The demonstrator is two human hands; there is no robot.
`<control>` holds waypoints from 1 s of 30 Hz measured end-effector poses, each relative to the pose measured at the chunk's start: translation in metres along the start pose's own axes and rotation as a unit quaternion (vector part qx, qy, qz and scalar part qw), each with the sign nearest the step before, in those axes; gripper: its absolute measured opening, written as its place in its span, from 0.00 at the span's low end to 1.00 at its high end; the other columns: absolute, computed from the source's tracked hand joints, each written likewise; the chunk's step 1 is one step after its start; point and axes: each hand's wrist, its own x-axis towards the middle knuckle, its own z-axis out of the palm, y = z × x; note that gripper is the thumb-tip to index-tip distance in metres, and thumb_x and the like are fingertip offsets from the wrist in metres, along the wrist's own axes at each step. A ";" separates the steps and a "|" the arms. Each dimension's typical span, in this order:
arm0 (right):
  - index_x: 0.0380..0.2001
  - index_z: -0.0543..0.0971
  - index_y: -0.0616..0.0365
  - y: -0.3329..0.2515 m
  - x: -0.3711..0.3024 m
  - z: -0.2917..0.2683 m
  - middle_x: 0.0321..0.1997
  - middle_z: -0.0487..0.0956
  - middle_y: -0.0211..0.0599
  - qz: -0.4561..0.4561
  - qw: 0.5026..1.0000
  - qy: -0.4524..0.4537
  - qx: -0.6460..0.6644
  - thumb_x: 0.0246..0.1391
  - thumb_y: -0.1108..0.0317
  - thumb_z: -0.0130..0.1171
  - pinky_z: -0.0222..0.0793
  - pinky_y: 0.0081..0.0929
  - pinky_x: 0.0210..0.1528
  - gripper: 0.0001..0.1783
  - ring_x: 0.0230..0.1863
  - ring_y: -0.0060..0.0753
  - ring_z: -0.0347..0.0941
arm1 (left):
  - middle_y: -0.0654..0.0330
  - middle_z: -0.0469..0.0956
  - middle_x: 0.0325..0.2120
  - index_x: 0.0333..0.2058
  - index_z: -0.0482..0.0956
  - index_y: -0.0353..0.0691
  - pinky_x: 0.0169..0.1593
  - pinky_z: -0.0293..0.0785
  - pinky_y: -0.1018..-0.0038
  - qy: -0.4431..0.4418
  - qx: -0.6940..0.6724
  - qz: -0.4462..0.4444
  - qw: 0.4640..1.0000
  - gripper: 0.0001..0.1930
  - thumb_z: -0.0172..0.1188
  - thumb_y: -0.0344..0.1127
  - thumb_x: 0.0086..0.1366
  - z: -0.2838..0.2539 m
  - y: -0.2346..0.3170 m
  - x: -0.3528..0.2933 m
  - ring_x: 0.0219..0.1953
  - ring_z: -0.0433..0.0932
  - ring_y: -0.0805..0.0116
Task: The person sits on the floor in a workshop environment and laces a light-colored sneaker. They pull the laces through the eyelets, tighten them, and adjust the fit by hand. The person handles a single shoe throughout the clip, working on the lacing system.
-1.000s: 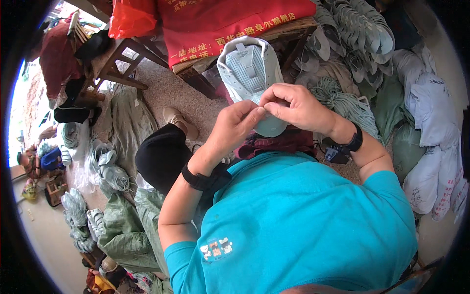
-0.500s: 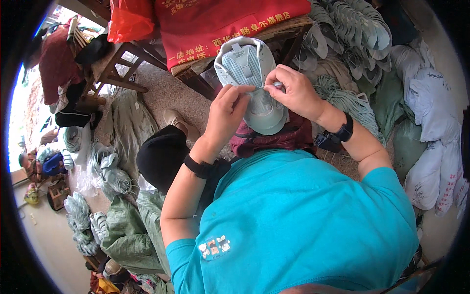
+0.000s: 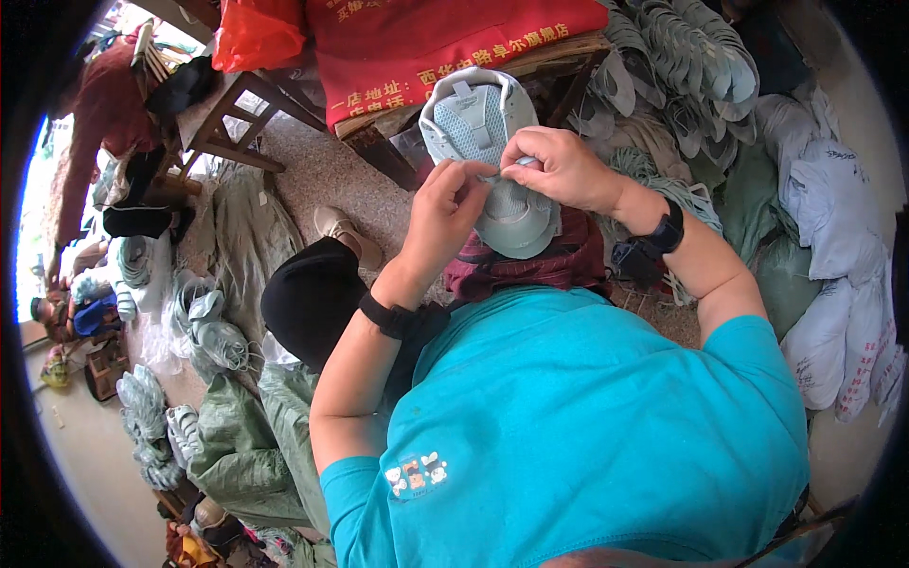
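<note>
My right hand [image 3: 566, 172] pinches a small pale thing [image 3: 530, 163] above the pale shoe [image 3: 511, 234]. My left hand [image 3: 447, 206] is bent narrow beside it; I can't tell if it grips. The shoe's toe is by the maroon cloth's [image 3: 582, 260] top edge.

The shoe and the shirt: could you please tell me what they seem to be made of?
Shoe: tongue seemingly matte mesh, from its dotted texture; smooth toe cap, synthetic or leather, unclear which. Shirt: matte cloth, perhaps cotton or a blend, given its soft folds.
</note>
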 end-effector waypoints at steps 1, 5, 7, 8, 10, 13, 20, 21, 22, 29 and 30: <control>0.29 0.74 0.61 -0.001 0.000 0.001 0.31 0.74 0.36 -0.007 1.000 0.002 -0.017 0.51 0.72 0.62 0.68 0.27 0.33 0.07 0.31 0.30 0.72 | 0.60 0.70 0.26 0.42 0.78 0.38 0.32 0.69 0.74 -0.002 0.006 -0.001 1.000 0.11 0.60 0.25 0.60 0.000 0.000 0.000 0.26 0.70 0.70; 0.31 0.74 0.61 -0.010 -0.002 0.001 0.31 0.74 0.37 -0.026 0.996 0.043 -0.077 0.52 0.71 0.63 0.69 0.29 0.34 0.08 0.31 0.34 0.73 | 0.60 0.71 0.26 0.43 0.73 0.36 0.33 0.71 0.74 0.005 0.003 -0.050 0.999 0.13 0.62 0.25 0.59 0.003 0.009 -0.004 0.27 0.72 0.70; 0.31 0.74 0.60 -0.009 -0.003 -0.001 0.32 0.75 0.40 -0.004 0.995 0.053 -0.088 0.51 0.70 0.62 0.70 0.33 0.35 0.08 0.34 0.40 0.74 | 0.63 0.71 0.26 0.44 0.73 0.36 0.33 0.70 0.77 0.016 0.017 -0.056 0.998 0.14 0.62 0.24 0.59 0.007 0.008 -0.006 0.28 0.71 0.76; 0.32 0.74 0.59 -0.007 -0.004 -0.001 0.32 0.76 0.41 0.021 0.995 0.044 -0.087 0.51 0.69 0.62 0.70 0.37 0.37 0.08 0.36 0.45 0.75 | 0.63 0.71 0.26 0.44 0.73 0.36 0.33 0.70 0.77 0.018 0.015 -0.057 0.998 0.14 0.62 0.24 0.58 0.007 0.008 -0.006 0.28 0.71 0.76; 0.32 0.74 0.58 -0.004 -0.005 0.002 0.33 0.76 0.42 0.029 0.995 0.040 -0.090 0.51 0.68 0.62 0.70 0.38 0.38 0.08 0.37 0.47 0.75 | 0.63 0.71 0.25 0.43 0.73 0.37 0.32 0.70 0.77 0.019 0.008 -0.058 0.998 0.14 0.62 0.24 0.58 0.009 0.007 -0.004 0.27 0.71 0.76; 0.32 0.74 0.60 -0.005 -0.005 0.010 0.33 0.75 0.40 -0.013 0.995 0.034 -0.089 0.52 0.71 0.62 0.70 0.33 0.35 0.08 0.33 0.43 0.74 | 0.63 0.71 0.25 0.43 0.74 0.37 0.32 0.70 0.77 0.007 0.011 -0.063 0.998 0.14 0.62 0.24 0.58 0.007 0.006 -0.002 0.28 0.71 0.76; 0.34 0.75 0.58 -0.016 0.003 -0.003 0.34 0.77 0.43 -0.001 0.995 -0.023 -0.098 0.52 0.65 0.59 0.71 0.40 0.39 0.09 0.38 0.51 0.75 | 0.62 0.72 0.26 0.39 0.76 0.37 0.32 0.71 0.76 0.027 0.030 -0.026 0.999 0.10 0.62 0.25 0.58 0.006 0.004 -0.002 0.28 0.73 0.73; 0.34 0.75 0.58 -0.015 0.003 -0.002 0.34 0.77 0.43 -0.008 0.995 -0.037 -0.092 0.52 0.65 0.59 0.71 0.40 0.40 0.09 0.38 0.51 0.75 | 0.60 0.72 0.26 0.39 0.76 0.37 0.32 0.71 0.75 0.038 0.065 -0.010 0.997 0.09 0.62 0.26 0.58 0.004 0.003 -0.002 0.28 0.74 0.70; 0.35 0.75 0.59 -0.014 0.004 -0.004 0.34 0.77 0.42 -0.002 0.996 -0.052 -0.073 0.53 0.67 0.59 0.71 0.37 0.40 0.09 0.38 0.46 0.75 | 0.59 0.73 0.26 0.38 0.77 0.37 0.32 0.72 0.74 0.049 0.099 0.005 0.994 0.09 0.62 0.26 0.58 0.003 0.002 -0.002 0.28 0.75 0.67; 0.40 0.74 0.62 -0.012 0.006 -0.007 0.34 0.77 0.36 0.013 0.997 -0.074 -0.013 0.55 0.71 0.59 0.69 0.25 0.39 0.11 0.36 0.27 0.73 | 0.52 0.71 0.30 0.34 0.75 0.40 0.36 0.72 0.58 0.040 0.339 0.055 0.938 0.03 0.57 0.28 0.60 -0.023 0.008 0.003 0.33 0.74 0.50; 0.41 0.74 0.62 -0.013 0.004 -0.007 0.33 0.76 0.34 0.027 0.997 -0.073 0.009 0.55 0.71 0.59 0.68 0.24 0.39 0.11 0.35 0.24 0.73 | 0.53 0.70 0.31 0.36 0.74 0.40 0.37 0.72 0.58 0.061 0.358 0.025 0.931 0.05 0.56 0.28 0.60 -0.040 0.010 -0.003 0.34 0.73 0.49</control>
